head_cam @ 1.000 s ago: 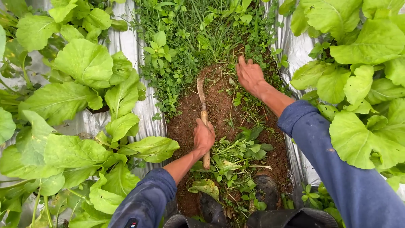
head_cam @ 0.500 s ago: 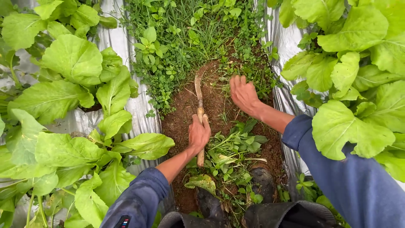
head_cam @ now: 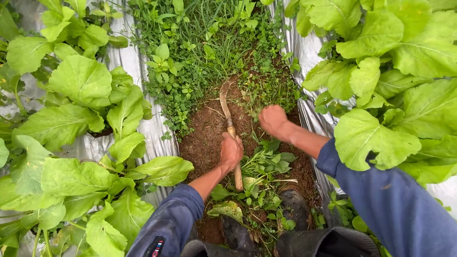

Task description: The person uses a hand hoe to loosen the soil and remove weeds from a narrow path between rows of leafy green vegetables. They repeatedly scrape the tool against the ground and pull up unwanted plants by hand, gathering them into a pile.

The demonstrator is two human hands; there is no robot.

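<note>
At the far left, broad-leaved green plants are seen growing through silver plastic mulch, which is laid over the left bed and runs along the edge of the furrow. Just right of that sheet, a strip of bare brown soil is exposed between the two beds, and beyond it, toward the top of the view, the furrow is covered by a dense mat of small weeds and grass. The left hand is closed in a fist around the wooden handle of a curved hand tool; the handle's end is seen sticking out below the fist, while the rusty, soil-coloured blade is stretched ahead over the soil with its tip at the edge of the weed mat. Just right of this hand and below it, a loose heap of pulled green weeds is lying on the soil, and two dark boots are planted among the cuttings near the bottom of the view. Further right, the right hand is curled shut on a clump of low weeds at the border of the cleared soil; whether stems are gripped inside the fingers cannot be told. Both forearms are bare below blue sleeves. At the right edge, a second silver sheet is partly hidden under more large green leaves.
</note>
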